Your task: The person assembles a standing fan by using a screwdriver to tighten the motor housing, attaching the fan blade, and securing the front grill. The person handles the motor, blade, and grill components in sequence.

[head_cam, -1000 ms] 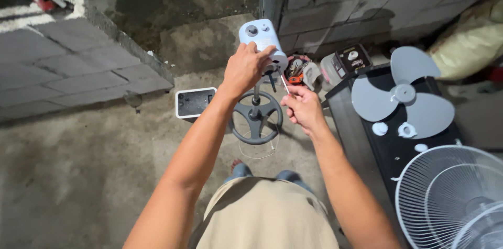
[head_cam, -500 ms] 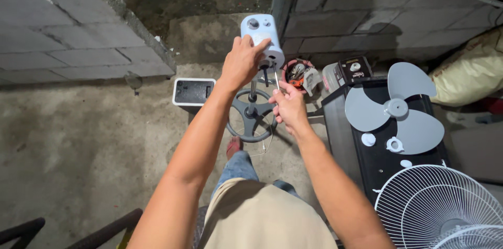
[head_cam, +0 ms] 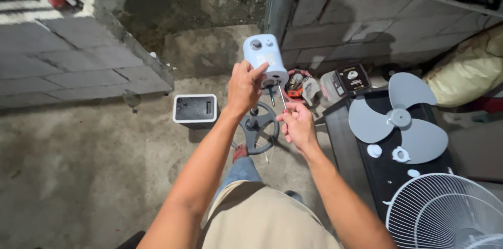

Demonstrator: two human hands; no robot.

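Shifted back a bit, left hand (head_cam: 245, 85) still wrapped round the pale blue fan control box (head_cam: 263, 58), right hand (head_cam: 297, 123) fingers pinching a thin screwdriver (head_cam: 282, 98) just under it.

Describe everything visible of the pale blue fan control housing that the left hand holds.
The pale blue control housing looks like smooth plastic, a rounded box that narrows to a white collar at its lower end. Its face carries a grey round knob and smaller buttons. It sits atop a thin metal pole rising from a dark wheel-shaped base on the concrete floor. The left hand grips its lower part, forefinger across the face. The right hand holds a thin screwdriver pointing at its underside.
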